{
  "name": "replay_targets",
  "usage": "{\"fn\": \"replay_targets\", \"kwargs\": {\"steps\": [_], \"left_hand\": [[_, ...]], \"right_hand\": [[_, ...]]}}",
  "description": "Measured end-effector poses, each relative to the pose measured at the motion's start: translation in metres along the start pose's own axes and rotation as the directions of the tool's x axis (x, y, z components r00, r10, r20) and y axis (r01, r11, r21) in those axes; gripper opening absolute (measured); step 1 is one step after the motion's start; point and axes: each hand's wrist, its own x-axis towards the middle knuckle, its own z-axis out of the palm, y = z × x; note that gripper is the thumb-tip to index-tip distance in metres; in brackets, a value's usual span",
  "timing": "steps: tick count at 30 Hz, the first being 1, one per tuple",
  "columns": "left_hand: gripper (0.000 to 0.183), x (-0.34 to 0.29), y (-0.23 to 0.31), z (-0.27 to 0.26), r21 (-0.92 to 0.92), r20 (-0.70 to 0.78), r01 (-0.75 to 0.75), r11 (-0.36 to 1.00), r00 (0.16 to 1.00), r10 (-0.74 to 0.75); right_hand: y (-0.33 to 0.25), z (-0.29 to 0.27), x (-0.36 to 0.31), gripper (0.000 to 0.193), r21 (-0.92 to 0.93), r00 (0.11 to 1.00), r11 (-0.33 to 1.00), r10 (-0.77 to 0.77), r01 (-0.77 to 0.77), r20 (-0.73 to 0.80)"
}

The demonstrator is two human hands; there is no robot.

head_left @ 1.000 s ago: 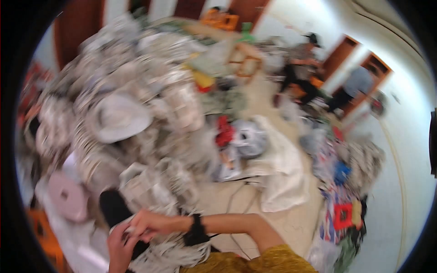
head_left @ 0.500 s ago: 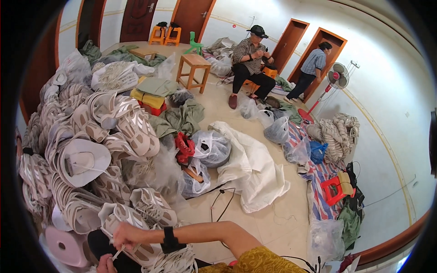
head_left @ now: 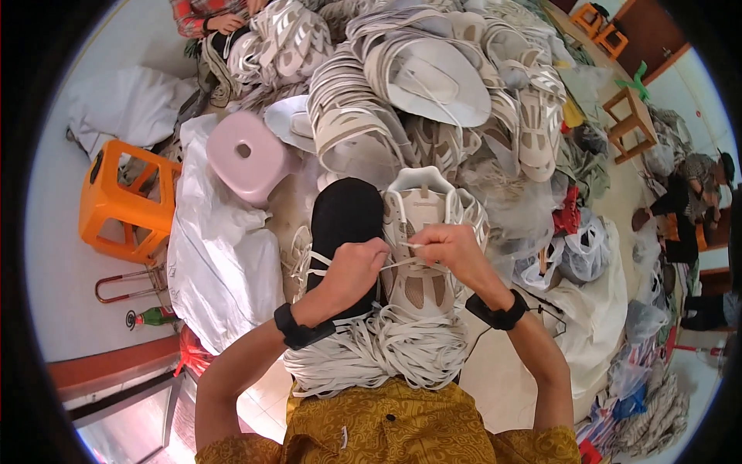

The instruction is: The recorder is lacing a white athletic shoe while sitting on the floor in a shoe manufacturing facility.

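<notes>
In front of my body lies a beige and white shoe upper [head_left: 417,296] with mesh windows, its collar pointing away from me. My right hand [head_left: 456,251] is closed over its eyelets, pinching a flat white shoelace [head_left: 399,263]. Left of it, my left hand [head_left: 355,271] has its fingers drawn together on the same lace, partly hidden by the hand itself. Under that wrist rests a black, rounded, sole-shaped form [head_left: 348,213]. A thick heap of loose white laces [head_left: 379,352] spreads across my lap. Both my wrists wear black bands.
Stacked shoe uppers [head_left: 348,116] pile up beyond my hands. To the left stand a pink stool [head_left: 247,155], an orange stool [head_left: 127,203] and a white sack [head_left: 220,271]. A co-worker's plaid sleeve [head_left: 197,17] shows at upper left. Plastic bags [head_left: 585,247] lie at right.
My view has swung left and down, bringing my lap and both arms into the middle. Both hands are still at the shoelace, now with the beige upper between them.
</notes>
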Motion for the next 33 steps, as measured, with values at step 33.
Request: {"fn": "replay_targets", "kwargs": {"steps": [33], "left_hand": [[0.011, -0.003, 0.005, 0.018, 0.013, -0.240, -0.188, 0.982, 0.953, 0.185]], "right_hand": [[0.008, 0.008, -0.013, 0.013, 0.059, 0.995, 0.994, 0.098, -0.097, -0.020]]}}
